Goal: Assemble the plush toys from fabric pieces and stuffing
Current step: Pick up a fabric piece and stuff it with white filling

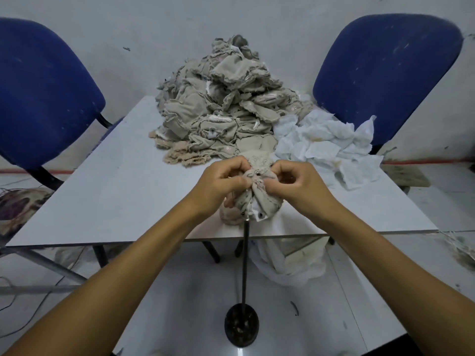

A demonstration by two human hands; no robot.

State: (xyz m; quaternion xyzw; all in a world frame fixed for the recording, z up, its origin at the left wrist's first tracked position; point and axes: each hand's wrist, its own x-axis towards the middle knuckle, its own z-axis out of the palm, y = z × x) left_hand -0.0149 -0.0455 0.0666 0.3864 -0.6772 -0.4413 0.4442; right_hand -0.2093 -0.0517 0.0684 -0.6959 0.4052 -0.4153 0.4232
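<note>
1. A crumpled beige fabric toy skin with frayed seams [257, 194] sits bunched on top of a thin black metal rod [246, 260], which rises from a round dark base [241, 327] on the pale tiled floor, at the near edge of the white rectangular table [115, 196].
2. A small dark eyelet shows on the skin's white lower hem, just above the rod's tip.
3. Behind it, a tall heap of grey-beige sewn fabric pieces with ragged edges [223, 104] covers the table's far middle; a spread of thin white crinkled fabric pieces [326, 147] lies just beside it on the right.
4. Two blue upholstered chairs [385, 73] stand against the white wall, one at each far corner.
5. The left hand [221, 186] pinches the skin's upper folds, fingers curled tightly inward, forearm extended from the lower left.
6. The right hand [298, 186] mirrors it, fingertips clenched on the same bunched fabric, knuckles raised, both thumbs meeting at the gathered top.
</note>
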